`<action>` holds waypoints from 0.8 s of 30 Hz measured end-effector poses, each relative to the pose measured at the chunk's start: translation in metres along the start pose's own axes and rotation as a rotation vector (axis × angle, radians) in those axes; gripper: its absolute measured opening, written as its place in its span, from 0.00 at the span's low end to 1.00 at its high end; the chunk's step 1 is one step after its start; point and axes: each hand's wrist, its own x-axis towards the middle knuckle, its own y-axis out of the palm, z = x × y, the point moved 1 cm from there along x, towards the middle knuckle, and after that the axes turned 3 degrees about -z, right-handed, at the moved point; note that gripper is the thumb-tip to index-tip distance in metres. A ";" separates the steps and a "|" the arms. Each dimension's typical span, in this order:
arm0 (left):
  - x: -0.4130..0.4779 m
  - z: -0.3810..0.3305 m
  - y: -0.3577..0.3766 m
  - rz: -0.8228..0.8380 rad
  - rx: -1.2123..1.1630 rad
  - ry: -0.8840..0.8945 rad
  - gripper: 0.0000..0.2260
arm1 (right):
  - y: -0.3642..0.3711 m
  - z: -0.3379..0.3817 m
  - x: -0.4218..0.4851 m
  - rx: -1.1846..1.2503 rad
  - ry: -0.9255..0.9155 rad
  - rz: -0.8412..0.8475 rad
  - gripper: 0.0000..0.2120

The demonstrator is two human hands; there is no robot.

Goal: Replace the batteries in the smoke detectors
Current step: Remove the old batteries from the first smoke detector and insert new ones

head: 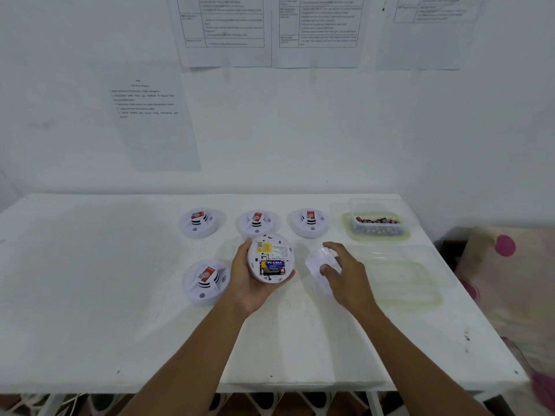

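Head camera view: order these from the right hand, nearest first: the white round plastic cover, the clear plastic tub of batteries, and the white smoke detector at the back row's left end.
1. White round plastic cover: in the right hand, touching its fingers.
2. Clear plastic tub of batteries: back and right of the hand.
3. White smoke detector at the back row's left end: far left, at the back.

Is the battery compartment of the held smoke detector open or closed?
Open: the smoke detector in the left hand shows its blue battery uncovered.
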 end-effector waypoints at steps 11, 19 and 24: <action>0.000 0.002 -0.011 -0.014 -0.056 -0.032 0.26 | 0.011 -0.008 0.007 -0.355 -0.203 0.231 0.22; -0.003 0.003 -0.010 -0.006 -0.094 -0.042 0.26 | 0.012 -0.014 0.013 -0.307 -0.198 0.321 0.26; -0.001 0.000 -0.008 0.020 -0.133 -0.035 0.25 | 0.015 -0.006 0.010 -0.200 -0.227 0.153 0.23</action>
